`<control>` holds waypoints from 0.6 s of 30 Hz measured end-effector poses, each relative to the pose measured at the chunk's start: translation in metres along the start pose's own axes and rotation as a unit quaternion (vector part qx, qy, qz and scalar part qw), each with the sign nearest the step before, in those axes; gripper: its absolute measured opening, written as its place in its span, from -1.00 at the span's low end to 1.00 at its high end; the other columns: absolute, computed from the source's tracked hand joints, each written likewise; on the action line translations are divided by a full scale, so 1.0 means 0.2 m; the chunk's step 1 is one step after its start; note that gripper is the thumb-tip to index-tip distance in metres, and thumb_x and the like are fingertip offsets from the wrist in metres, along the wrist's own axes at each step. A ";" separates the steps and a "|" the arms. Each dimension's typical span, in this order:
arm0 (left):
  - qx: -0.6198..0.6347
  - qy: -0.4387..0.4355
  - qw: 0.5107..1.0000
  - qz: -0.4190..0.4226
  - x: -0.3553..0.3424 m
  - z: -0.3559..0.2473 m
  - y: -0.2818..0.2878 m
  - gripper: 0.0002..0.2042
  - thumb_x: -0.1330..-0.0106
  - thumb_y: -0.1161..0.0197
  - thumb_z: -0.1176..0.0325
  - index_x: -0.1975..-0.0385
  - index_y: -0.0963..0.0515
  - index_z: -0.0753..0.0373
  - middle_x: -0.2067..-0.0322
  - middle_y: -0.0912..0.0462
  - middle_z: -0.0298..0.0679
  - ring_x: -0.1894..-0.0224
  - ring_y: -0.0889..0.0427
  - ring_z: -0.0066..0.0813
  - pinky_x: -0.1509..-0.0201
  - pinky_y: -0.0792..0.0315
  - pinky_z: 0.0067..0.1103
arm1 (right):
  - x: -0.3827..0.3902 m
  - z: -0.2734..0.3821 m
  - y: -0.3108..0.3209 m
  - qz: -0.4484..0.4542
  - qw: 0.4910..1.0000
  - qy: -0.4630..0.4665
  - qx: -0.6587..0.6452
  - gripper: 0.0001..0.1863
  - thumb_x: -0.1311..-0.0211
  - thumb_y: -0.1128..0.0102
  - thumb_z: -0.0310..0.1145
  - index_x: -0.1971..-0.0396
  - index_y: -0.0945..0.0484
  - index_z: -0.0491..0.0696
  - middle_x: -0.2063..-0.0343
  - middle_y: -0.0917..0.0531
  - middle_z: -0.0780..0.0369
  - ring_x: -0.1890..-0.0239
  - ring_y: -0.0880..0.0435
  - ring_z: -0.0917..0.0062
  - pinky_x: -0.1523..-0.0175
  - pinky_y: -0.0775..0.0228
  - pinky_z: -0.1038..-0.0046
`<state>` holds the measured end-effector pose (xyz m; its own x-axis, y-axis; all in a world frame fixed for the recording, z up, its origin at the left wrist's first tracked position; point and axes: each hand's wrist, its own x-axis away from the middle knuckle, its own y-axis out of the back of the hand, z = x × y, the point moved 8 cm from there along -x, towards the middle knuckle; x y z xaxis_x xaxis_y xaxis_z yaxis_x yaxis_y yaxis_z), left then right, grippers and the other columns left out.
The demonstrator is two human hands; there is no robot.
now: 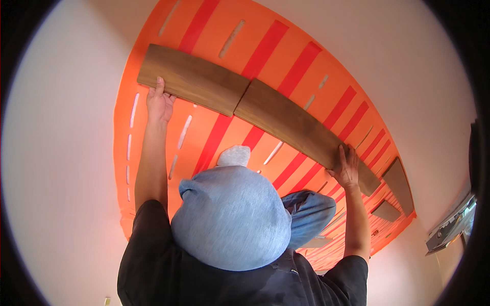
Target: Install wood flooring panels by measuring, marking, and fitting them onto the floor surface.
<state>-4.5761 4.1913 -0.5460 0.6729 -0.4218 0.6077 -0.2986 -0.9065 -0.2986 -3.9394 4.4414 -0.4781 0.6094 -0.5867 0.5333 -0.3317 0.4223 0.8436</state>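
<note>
Two brown wood-grain flooring planks [196, 76] lie end to end across an orange underlay sheet [214, 137] with red strips and pale slots. A narrow seam shows where the left plank meets the right plank [286, 120]. At the left plank's near edge, my left hand [160, 106] grips with the thumb on top; its other fingers are partly hidden below the edge. Toward the far end of the right plank, my right hand [346, 167] reaches across the board, fingers over its top and thumb at the near edge.
My bent knee in blue denim [232, 219] covers part of the underlay, with a pale grey sock [235, 155] beyond it. Loose brown boards [399, 186] lie at the right. A silver and dark object [451, 227] stands at the right rim. Pale surfaces border the sheet.
</note>
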 end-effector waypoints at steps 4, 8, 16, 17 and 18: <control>0.004 0.006 1.000 0.009 -0.01 0.00 -0.02 -0.55 -0.59 -0.16 0.17 -0.36 -0.32 0.20 -0.28 -0.48 -0.19 -0.30 -0.51 -0.27 -0.36 -0.49 -0.23 | 0.01 -0.01 -0.01 -0.005 1.000 -0.002 0.002 0.28 0.30 -0.72 -0.01 -0.52 -0.17 0.10 -0.45 -0.16 -0.09 -0.49 -0.14 -0.06 -0.51 -0.11 -0.10; 0.005 -0.011 1.000 0.029 -0.01 -0.03 -0.06 -0.54 -0.58 -0.16 0.17 -0.36 -0.31 0.21 -0.29 -0.47 -0.18 -0.32 -0.49 -0.26 -0.38 -0.47 -0.22 | 0.00 0.01 -0.01 -0.008 1.000 -0.007 -0.004 0.27 0.32 -0.72 0.00 -0.51 -0.19 0.10 -0.46 -0.15 -0.07 -0.51 -0.13 -0.05 -0.51 -0.10 -0.10; -0.009 0.025 1.000 0.008 -0.04 0.02 -0.03 -0.52 -0.58 -0.17 0.17 -0.39 -0.29 0.19 -0.29 -0.48 -0.18 -0.30 -0.51 -0.24 -0.38 -0.48 -0.21 | 0.02 0.03 0.00 -0.025 1.000 0.005 -0.011 0.34 0.37 -0.74 -0.06 -0.54 -0.13 0.07 -0.46 -0.15 -0.08 -0.49 -0.14 -0.07 -0.51 -0.12 -0.08; 0.004 0.014 1.000 0.019 -0.03 0.01 -0.05 -0.53 -0.58 -0.17 0.18 -0.38 -0.30 0.19 -0.28 -0.48 -0.18 -0.30 -0.52 -0.24 -0.37 -0.49 -0.21 | 0.02 0.02 0.00 -0.021 1.000 0.003 -0.010 0.34 0.38 -0.74 -0.05 -0.53 -0.14 0.07 -0.46 -0.15 -0.08 -0.49 -0.14 -0.07 -0.51 -0.12 -0.07; 0.017 0.003 0.999 0.030 -0.03 0.00 -0.06 -0.53 -0.58 -0.16 0.18 -0.38 -0.30 0.18 -0.28 -0.49 -0.18 -0.29 -0.52 -0.24 -0.37 -0.49 -0.20 | 0.01 0.02 0.00 -0.017 1.000 0.001 -0.010 0.34 0.38 -0.74 -0.05 -0.53 -0.15 0.07 -0.46 -0.15 -0.08 -0.49 -0.15 -0.07 -0.51 -0.12 -0.07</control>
<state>-4.5758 4.2052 -0.5463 0.6506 -0.4752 0.5924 -0.3142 -0.8786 -0.3598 -3.9407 4.4373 -0.4765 0.6219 -0.5995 0.5038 -0.2966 0.4151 0.8601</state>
